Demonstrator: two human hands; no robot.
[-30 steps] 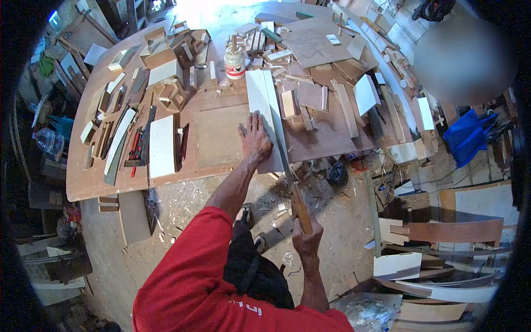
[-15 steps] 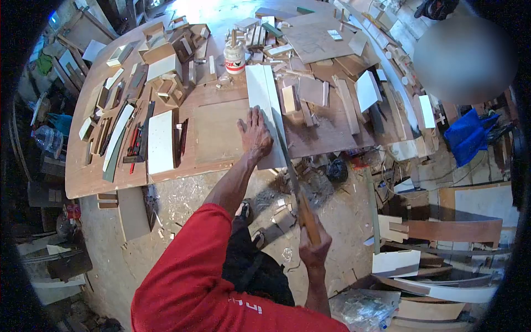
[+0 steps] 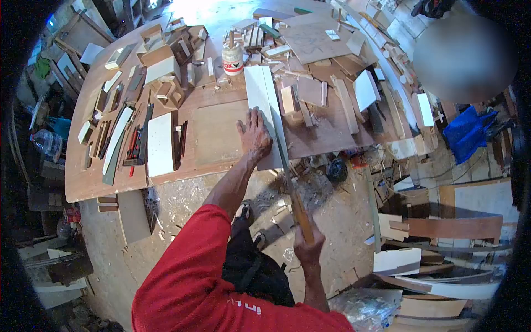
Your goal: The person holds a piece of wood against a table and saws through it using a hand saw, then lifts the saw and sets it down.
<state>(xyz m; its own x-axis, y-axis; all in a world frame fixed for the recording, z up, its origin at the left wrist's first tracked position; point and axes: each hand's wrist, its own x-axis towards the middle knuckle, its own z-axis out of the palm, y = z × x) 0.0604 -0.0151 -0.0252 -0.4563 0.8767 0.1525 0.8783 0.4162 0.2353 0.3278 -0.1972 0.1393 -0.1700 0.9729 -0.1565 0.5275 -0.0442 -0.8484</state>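
Observation:
A long white board (image 3: pixel 259 83) lies on the brown worktable (image 3: pixel 215 172), its near end reaching past the front edge. Spread flat on the board, my left hand (image 3: pixel 255 133) presses on it with fingers pointing away from me. My right hand (image 3: pixel 309 243) is wrapped round the wooden handle of a saw (image 3: pixel 292 185) below the table edge. The saw's blade runs up to the right side of the board, touching or very near it. Where blade and board meet is hard to make out.
A white glue bottle (image 3: pixel 233 61) stands behind the board. Small wooden boxes (image 3: pixel 167 91) and a white panel (image 3: pixel 161 145) are on the left. Wood pieces (image 3: pixel 312 91) lie to the right. A blue bag (image 3: pixel 469 135) and stacked boards (image 3: pixel 453 228) are at far right.
My right hand and the saw have shifted slightly to the left and up. My left hand stays on the board in nearly the same place.

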